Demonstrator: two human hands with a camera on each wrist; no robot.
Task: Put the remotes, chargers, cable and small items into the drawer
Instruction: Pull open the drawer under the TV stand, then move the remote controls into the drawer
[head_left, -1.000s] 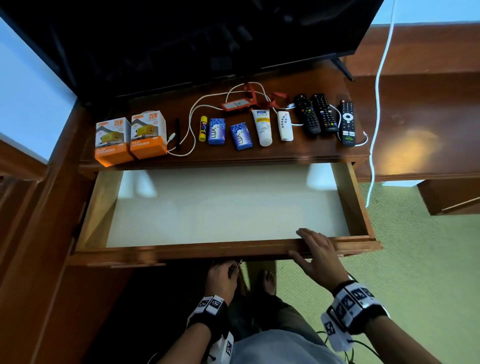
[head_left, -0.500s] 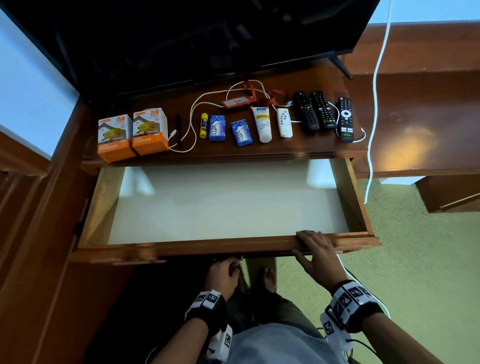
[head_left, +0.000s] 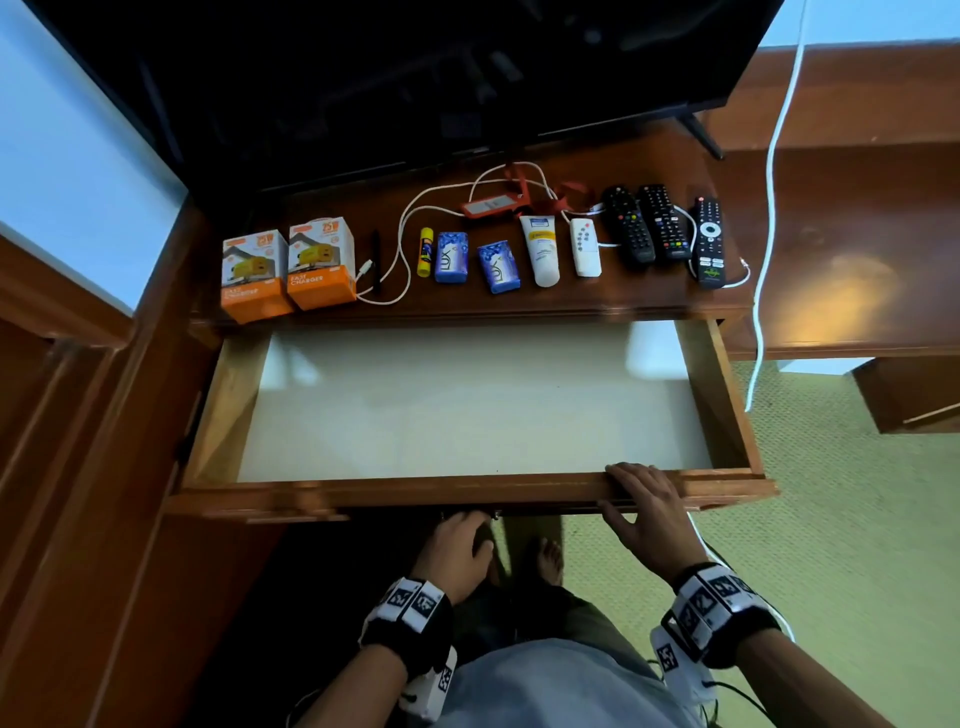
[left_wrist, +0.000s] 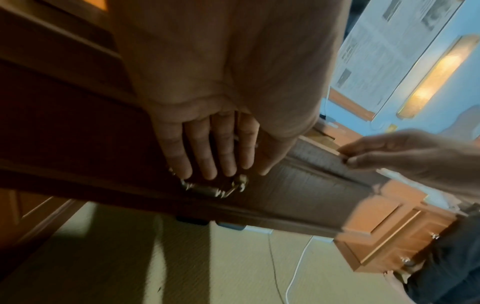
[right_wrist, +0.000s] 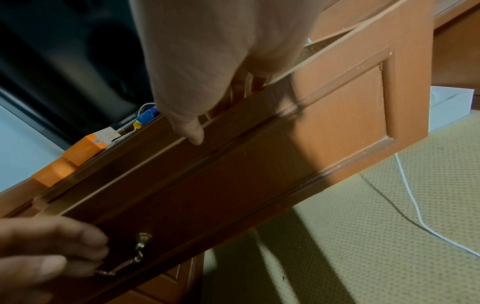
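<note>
At the open wooden drawer's (head_left: 415, 489) front edge, left grip (head_left: 457, 551) hooks brass handle (left_wrist: 213, 190), right grip (head_left: 644, 514) pinches rim; black remotes (head_left: 665, 223) likely next.

Head overhead; close wrists apparently share drawer (head_left: 415, 489).

head: dim, warm cast, edges bent by the wide lens, amber glare on desk top (head_left: 852, 291), drawer (head_left: 467, 405) bottom palely lit | left wrist: motion-blurred, glowing wall lamp (left_wrist: 436, 76) probably the source | right wrist: soft focus, hard-edged shadows across carpet (right_wrist: 376, 236)
</note>
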